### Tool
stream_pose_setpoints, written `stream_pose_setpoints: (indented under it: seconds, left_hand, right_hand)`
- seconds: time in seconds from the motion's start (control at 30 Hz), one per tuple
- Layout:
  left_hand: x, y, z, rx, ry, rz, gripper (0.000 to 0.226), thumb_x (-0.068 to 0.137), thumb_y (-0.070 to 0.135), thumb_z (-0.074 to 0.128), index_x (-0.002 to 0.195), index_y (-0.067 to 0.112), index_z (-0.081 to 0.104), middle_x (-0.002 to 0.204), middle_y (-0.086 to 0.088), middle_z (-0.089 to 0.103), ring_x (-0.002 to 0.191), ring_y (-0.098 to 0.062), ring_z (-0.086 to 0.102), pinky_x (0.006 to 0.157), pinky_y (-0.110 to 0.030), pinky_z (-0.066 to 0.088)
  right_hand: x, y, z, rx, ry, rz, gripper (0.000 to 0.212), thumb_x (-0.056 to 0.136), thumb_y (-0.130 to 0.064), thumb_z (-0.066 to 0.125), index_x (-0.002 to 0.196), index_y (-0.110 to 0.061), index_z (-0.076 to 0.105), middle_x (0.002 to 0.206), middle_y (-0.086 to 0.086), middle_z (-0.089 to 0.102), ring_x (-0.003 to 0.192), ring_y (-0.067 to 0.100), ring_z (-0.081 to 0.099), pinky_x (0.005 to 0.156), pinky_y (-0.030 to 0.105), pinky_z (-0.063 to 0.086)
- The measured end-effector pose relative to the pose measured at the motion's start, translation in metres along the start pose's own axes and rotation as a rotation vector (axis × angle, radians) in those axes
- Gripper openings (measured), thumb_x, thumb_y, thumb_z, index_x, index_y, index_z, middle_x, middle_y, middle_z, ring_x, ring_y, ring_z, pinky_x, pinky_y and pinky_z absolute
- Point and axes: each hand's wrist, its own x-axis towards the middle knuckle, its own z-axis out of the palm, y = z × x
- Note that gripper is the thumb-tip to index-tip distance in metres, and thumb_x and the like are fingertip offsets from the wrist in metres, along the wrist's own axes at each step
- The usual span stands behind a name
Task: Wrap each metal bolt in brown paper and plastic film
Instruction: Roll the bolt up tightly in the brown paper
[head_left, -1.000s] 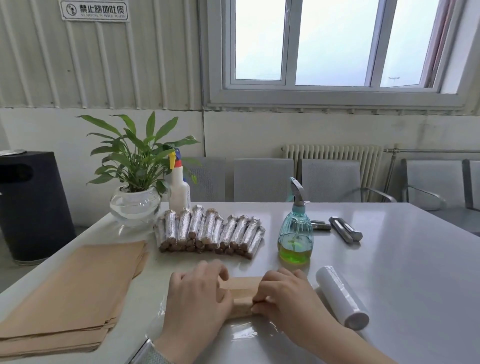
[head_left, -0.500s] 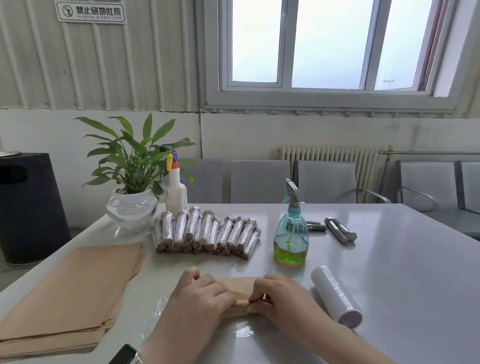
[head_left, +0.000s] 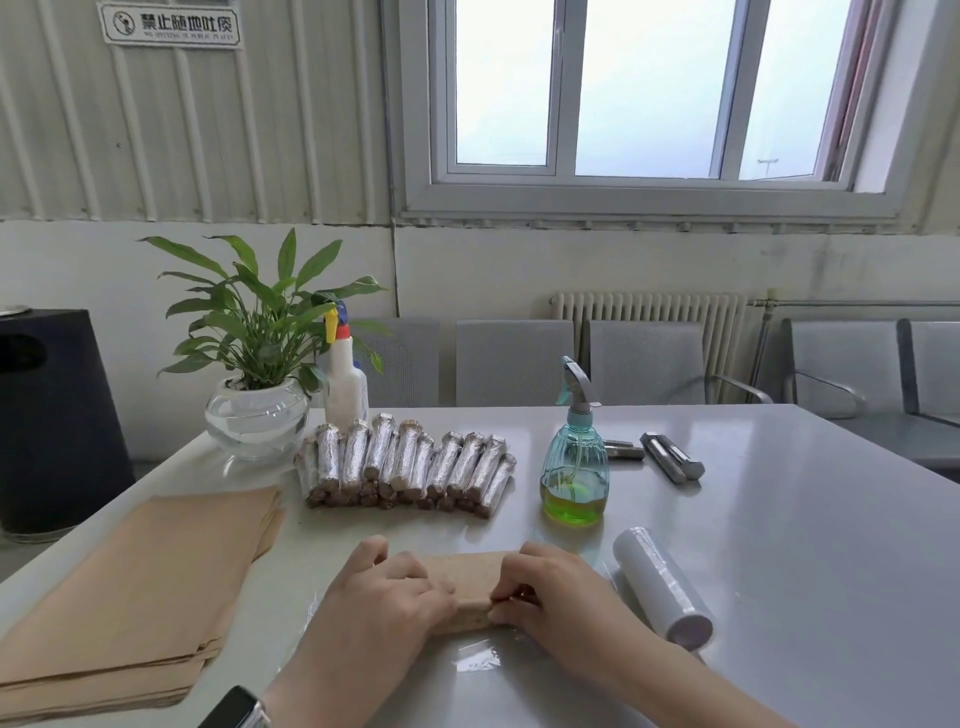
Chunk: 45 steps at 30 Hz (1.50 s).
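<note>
A bolt rolled in brown paper (head_left: 470, 584) lies on a sheet of clear plastic film (head_left: 475, 662) at the table's near edge. My left hand (head_left: 387, 603) grips its left end with curled fingers. My right hand (head_left: 556, 595) pinches its right end. The bolt itself is hidden inside the paper. A roll of plastic film (head_left: 660, 587) lies just right of my right hand. A stack of brown paper sheets (head_left: 140, 587) sits at the left. Several wrapped bolts (head_left: 405, 465) are piled further back. Bare metal bolts (head_left: 670, 457) lie at the back right.
A teal spray bottle with green liquid (head_left: 574, 467) stands behind my right hand. A potted plant in a glass bowl (head_left: 257, 410) and a white spray bottle (head_left: 345, 387) stand at the back left. Grey chairs (head_left: 644, 361) line the wall behind the white table (head_left: 805, 545).
Both hands have stayed on the paper roll and shifted slightly, the fingers curling tighter over its ends. The camera view has tilted a little.
</note>
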Motion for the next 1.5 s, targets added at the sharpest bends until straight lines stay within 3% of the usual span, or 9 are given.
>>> stream_pose_setpoints:
  seconds: [0.2,0.37,0.5,0.67,0.8,1.07,1.23,1.33,1.5]
  left_hand:
    - [0.002,0.001,-0.001,-0.144,-0.077,-0.165,0.021,0.075,0.042,0.055,0.062,0.03,0.066,0.063,0.023,0.064,0.066,-0.001,0.062,0.074,-0.026,0.03]
    - [0.004,0.006,-0.003,-0.284,-0.146,-0.304,0.023,0.056,0.037,0.086,0.065,0.033,0.066,0.065,0.026,0.062,0.067,0.003,0.058,0.073,-0.025,0.029]
    - [0.001,0.003,0.002,-0.372,-0.196,-0.392,0.009,0.086,0.044,0.066,0.093,0.038,0.067,0.085,0.029,0.057,0.086,0.013,0.043,0.089,-0.019,0.021]
    - [-0.002,0.002,0.008,-0.388,-0.228,-0.432,0.014,0.091,0.047,0.057,0.1,0.04,0.064,0.095,0.031,0.058,0.098,0.009,0.042,0.096,-0.022,0.019]
    - [-0.005,0.0,0.012,-0.31,-0.227,-0.387,0.021,0.092,0.052,0.05,0.104,0.04,0.062,0.106,0.029,0.057,0.11,0.007,0.042,0.093,-0.022,0.018]
    - [-0.004,0.0,0.014,-0.327,-0.208,-0.387,0.019,0.092,0.051,0.049,0.102,0.038,0.059,0.107,0.026,0.06,0.108,0.006,0.045,0.094,-0.024,0.018]
    - [-0.004,0.0,0.013,-0.364,-0.192,-0.411,0.016,0.091,0.048,0.054,0.1,0.038,0.063,0.103,0.026,0.063,0.104,0.006,0.046,0.094,-0.022,0.018]
    - [-0.004,-0.001,0.014,-0.378,-0.197,-0.423,0.017,0.09,0.048,0.056,0.1,0.038,0.064,0.102,0.026,0.063,0.104,0.008,0.046,0.096,-0.021,0.017]
    - [-0.004,-0.002,0.014,-0.375,-0.211,-0.419,0.018,0.089,0.049,0.055,0.1,0.037,0.065,0.1,0.025,0.062,0.104,0.007,0.045,0.094,-0.021,0.015]
  right_hand:
    - [0.001,-0.002,-0.001,0.014,0.004,-0.007,0.013,0.086,-0.037,0.069,0.092,-0.026,0.068,0.091,-0.014,0.054,0.088,0.008,0.051,0.075,0.019,0.037]
    - [0.001,-0.005,-0.005,-0.006,-0.045,-0.026,0.014,0.089,-0.033,0.065,0.096,-0.021,0.064,0.093,-0.01,0.054,0.09,0.008,0.049,0.081,0.021,0.037]
    - [0.006,-0.01,-0.013,-0.062,-0.186,0.018,0.023,0.094,-0.034,0.059,0.111,-0.018,0.059,0.114,0.002,0.059,0.106,0.017,0.051,0.09,0.025,0.037]
    - [0.025,-0.014,-0.024,-0.276,-0.454,0.078,0.039,0.096,-0.045,0.051,0.12,-0.015,0.057,0.126,0.008,0.054,0.117,0.025,0.05,0.093,0.033,0.039]
    - [0.023,-0.005,-0.023,-0.347,-0.462,0.147,0.057,0.092,-0.064,0.043,0.112,-0.012,0.056,0.12,0.011,0.057,0.109,0.027,0.054,0.086,0.035,0.042]
    - [0.024,-0.007,-0.021,-0.442,-0.502,0.152,0.061,0.091,-0.067,0.038,0.11,-0.012,0.054,0.121,0.012,0.059,0.106,0.029,0.055,0.077,0.035,0.039]
    - [0.064,-0.022,-0.037,-0.508,-0.511,0.095,0.068,0.086,-0.07,0.047,0.073,-0.005,0.057,0.081,0.01,0.06,0.08,0.03,0.055,0.062,0.035,0.041]
    - [0.082,-0.018,-0.035,-0.365,-0.4,0.112,0.062,0.093,-0.061,0.046,0.097,-0.002,0.063,0.099,0.015,0.066,0.091,0.032,0.06,0.077,0.04,0.049]
    - [0.088,-0.006,-0.013,-0.309,-0.464,0.194,0.053,0.099,-0.054,0.036,0.113,-0.007,0.056,0.117,0.015,0.06,0.104,0.03,0.056,0.082,0.039,0.045]
